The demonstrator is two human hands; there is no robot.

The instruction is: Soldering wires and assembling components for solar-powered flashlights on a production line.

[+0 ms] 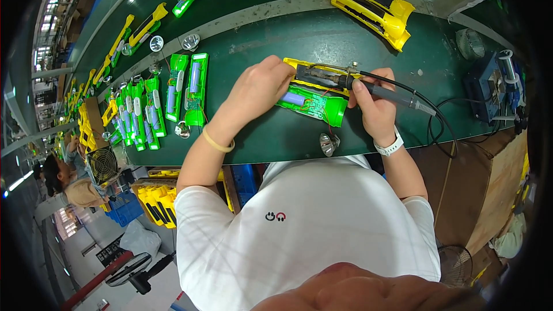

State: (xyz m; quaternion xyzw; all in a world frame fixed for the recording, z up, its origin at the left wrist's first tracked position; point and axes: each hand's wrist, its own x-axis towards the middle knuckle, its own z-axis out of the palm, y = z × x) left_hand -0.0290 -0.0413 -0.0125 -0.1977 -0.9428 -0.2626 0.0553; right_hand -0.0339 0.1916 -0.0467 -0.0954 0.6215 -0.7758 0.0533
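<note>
My left hand grips an opened green and yellow flashlight body lying on the dark green bench, with a blue battery cell showing inside it. My right hand holds a soldering iron like a pen, its tip touching the yellow half of the shell near the top edge. The iron's black cable loops off to the right. A loose silver reflector cone sits on the bench edge just below the flashlight.
Several open green flashlight halves with blue cells lie in a row at left. Yellow shells are stacked at back right. A soldering station stands at right. Another person sits at far left near a small fan.
</note>
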